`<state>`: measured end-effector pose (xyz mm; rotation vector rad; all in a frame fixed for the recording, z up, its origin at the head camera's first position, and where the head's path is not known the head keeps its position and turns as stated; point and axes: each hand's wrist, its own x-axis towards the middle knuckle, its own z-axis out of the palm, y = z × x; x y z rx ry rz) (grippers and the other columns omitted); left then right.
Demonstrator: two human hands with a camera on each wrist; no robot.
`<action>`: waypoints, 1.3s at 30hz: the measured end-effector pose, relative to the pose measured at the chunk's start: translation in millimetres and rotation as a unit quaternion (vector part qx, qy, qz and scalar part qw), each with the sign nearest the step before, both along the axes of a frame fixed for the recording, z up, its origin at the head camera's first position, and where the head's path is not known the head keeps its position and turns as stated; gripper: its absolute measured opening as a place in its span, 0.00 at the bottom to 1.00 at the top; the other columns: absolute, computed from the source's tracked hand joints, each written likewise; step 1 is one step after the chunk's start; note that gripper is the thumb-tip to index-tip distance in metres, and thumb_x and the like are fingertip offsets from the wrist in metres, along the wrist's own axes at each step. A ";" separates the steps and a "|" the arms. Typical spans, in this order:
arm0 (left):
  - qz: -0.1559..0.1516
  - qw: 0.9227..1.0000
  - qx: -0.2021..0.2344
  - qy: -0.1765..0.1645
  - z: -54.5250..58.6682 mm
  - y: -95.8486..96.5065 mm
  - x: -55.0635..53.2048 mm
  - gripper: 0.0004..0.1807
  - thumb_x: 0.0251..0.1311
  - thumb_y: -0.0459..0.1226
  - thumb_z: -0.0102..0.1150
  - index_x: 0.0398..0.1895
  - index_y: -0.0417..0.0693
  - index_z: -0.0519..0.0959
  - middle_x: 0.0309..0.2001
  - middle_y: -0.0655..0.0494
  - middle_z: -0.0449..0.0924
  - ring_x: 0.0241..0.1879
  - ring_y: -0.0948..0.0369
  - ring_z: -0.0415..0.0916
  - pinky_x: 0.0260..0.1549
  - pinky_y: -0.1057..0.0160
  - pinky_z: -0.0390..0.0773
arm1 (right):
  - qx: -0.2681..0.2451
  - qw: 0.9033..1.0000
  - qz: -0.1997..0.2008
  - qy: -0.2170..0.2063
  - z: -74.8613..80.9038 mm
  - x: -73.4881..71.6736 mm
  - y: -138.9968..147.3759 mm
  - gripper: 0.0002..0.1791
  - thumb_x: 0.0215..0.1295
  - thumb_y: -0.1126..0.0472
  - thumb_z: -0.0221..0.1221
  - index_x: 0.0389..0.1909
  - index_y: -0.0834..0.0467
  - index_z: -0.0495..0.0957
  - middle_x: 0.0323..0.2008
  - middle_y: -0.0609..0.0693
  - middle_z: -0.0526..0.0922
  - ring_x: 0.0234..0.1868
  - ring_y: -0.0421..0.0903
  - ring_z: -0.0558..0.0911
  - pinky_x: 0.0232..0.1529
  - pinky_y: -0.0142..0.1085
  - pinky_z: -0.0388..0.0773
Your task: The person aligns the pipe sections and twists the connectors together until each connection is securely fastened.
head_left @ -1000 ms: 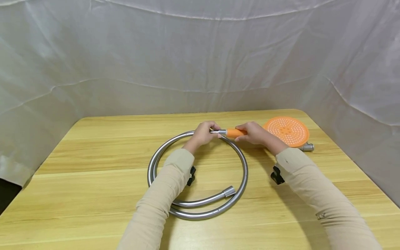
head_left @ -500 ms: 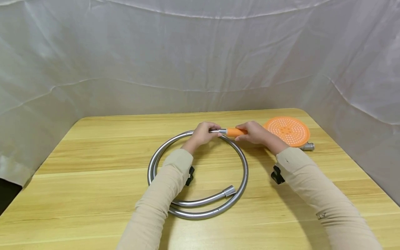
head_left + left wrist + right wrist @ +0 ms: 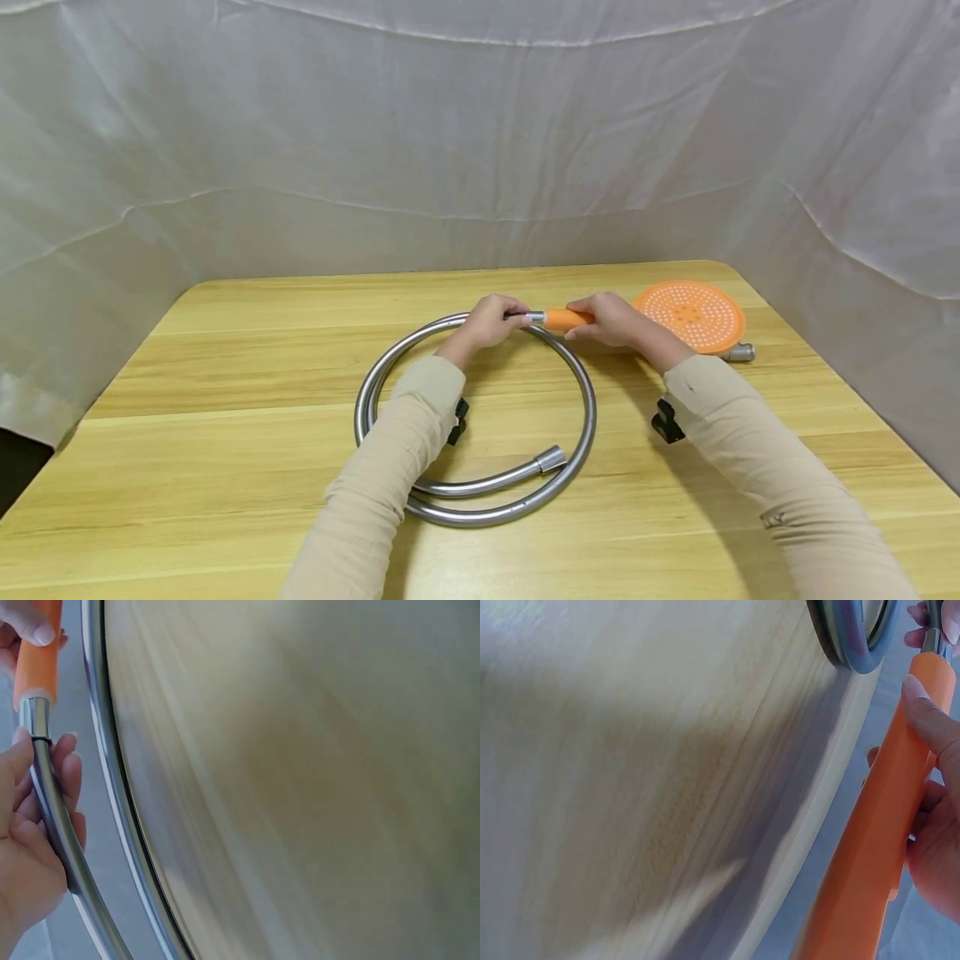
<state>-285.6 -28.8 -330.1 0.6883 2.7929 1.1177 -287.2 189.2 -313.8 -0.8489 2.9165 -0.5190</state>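
My left hand [image 3: 489, 322] pinches a silver shower hose [image 3: 588, 400] just behind its metal end fitting [image 3: 34, 716], thumb against the fitting's rim in the left wrist view. That fitting meets the end of an orange shower head's handle [image 3: 885, 817]; whether the thread is engaged is hidden. Around the handle curl the fingers of my right hand [image 3: 611, 320], the thumb lying along it near the hose end. Beyond that hand lies the shower head's round orange face [image 3: 690, 315], dotted with pale holes. The rest of the hose is coiled on the table, its other end fitting [image 3: 551, 458] toward me.
A short grey metal piece [image 3: 741, 352] pokes out beside the shower head; most of it is hidden. The wooden table [image 3: 225, 467] reaches back to pale grey cloth [image 3: 480, 150] hanging on the sides and behind. Dark wrist devices [image 3: 666, 421] hang beneath both sleeves.
The fingers of my left hand have shifted slightly around the hose by the fitting. My right hand keeps its grip on the handle, and the coil stays put.
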 end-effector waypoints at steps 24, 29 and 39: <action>0.021 0.999 0.045 -0.022 -1.4 1.1 1.4 0.11 0.58 0.34 0.60 0.43 0.39 0.80 0.41 0.47 0.81 0.40 0.58 0.75 0.41 0.67 0.75 | -0.003 1.000 0.002 -0.004 -1.1 1.5 -0.3 0.21 0.56 0.58 0.64 0.48 0.65 0.78 0.32 0.54 0.79 0.31 0.46 0.70 0.35 0.37 0.67; 0.025 0.998 0.050 -0.017 -0.1 0.5 1.5 0.11 0.55 0.33 0.62 0.42 0.39 0.79 0.43 0.47 0.80 0.42 0.56 0.76 0.42 0.66 0.76 | -0.001 1.000 -0.001 -0.008 -1.2 -0.5 -0.8 0.22 0.56 0.59 0.64 0.50 0.66 0.77 0.33 0.55 0.79 0.32 0.47 0.71 0.36 0.38 0.67; 0.029 0.998 0.057 -0.016 -2.0 -0.5 -1.3 0.14 0.55 0.34 0.63 0.44 0.39 0.79 0.45 0.47 0.81 0.45 0.55 0.76 0.47 0.63 0.75 | -0.005 1.000 0.005 0.002 0.3 -0.8 -1.8 0.20 0.56 0.59 0.65 0.47 0.65 0.79 0.31 0.54 0.79 0.31 0.47 0.70 0.35 0.37 0.66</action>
